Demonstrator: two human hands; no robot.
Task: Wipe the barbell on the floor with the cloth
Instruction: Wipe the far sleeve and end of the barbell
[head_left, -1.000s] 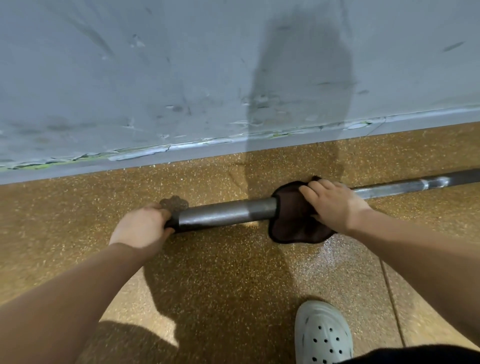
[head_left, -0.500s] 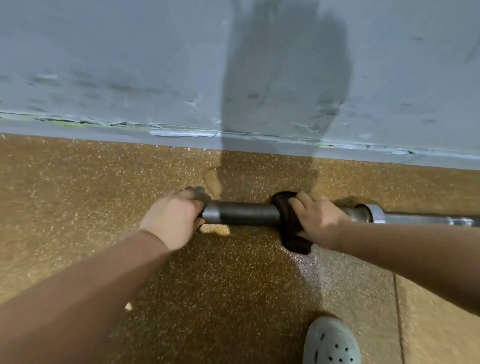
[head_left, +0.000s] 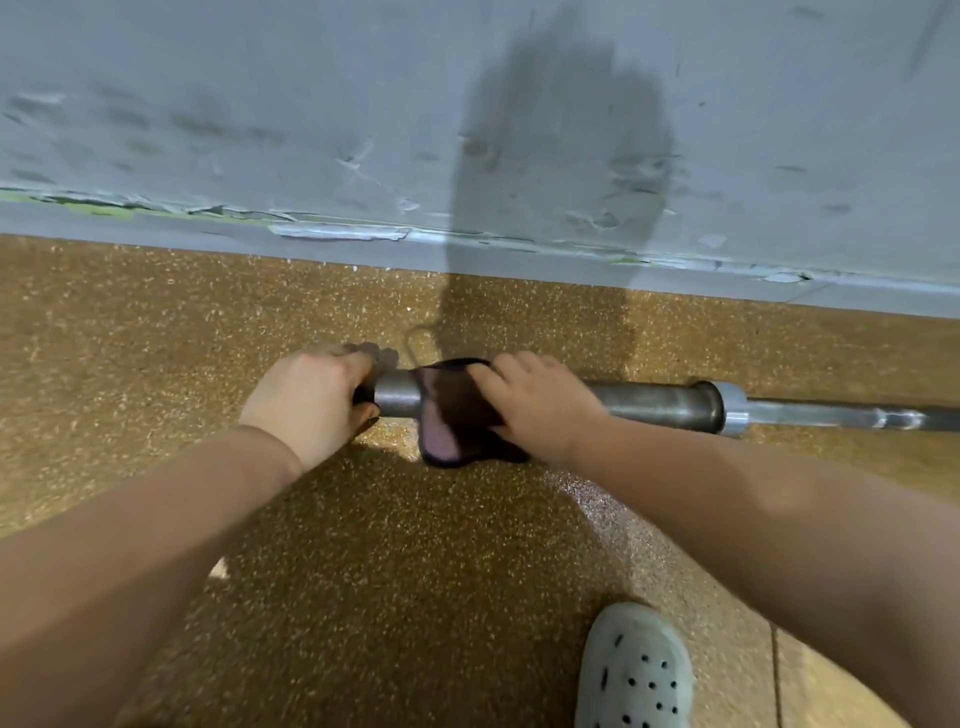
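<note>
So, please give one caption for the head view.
Right hand wipes barbell sleeve with dark cloth; left hand grips its end.

Left hand (head_left: 306, 400) grips barbell (head_left: 654, 402) end; right hand (head_left: 540, 402) presses cloth (head_left: 449, 415) around sleeve.

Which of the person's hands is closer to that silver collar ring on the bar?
The right hand. It presses the dark cloth on the grey steel barbell, just left of the silver collar ring. The left hand grips the bar's far end.
</note>
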